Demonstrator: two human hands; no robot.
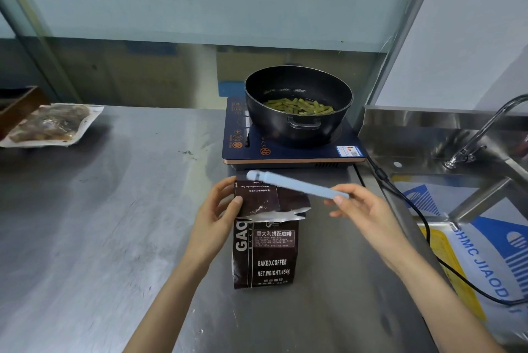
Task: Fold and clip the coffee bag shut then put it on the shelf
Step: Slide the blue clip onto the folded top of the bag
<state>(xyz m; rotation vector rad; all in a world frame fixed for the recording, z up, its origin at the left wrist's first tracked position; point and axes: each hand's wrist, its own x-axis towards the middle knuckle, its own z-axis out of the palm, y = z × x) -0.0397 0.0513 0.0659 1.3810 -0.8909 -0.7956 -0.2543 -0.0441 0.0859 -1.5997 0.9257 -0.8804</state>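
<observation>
A dark brown coffee bag (264,255) with white lettering stands on the steel counter, its torn top folded over toward me. My left hand (217,212) pinches the folded flap at its left side, thumb on the front. My right hand (363,209) holds one end of a long light-blue sealing clip (297,184) in its fingertips. The clip slants just above and behind the folded top, its round hinge end at the upper left. No shelf is visible.
A black pot (298,104) holding green vegetable pieces sits on a dark blue induction cooker (285,149) behind the bag. Its black cord (423,215) runs right past a steel sink and tap (480,135). A sealed food packet (51,125) lies at the far left.
</observation>
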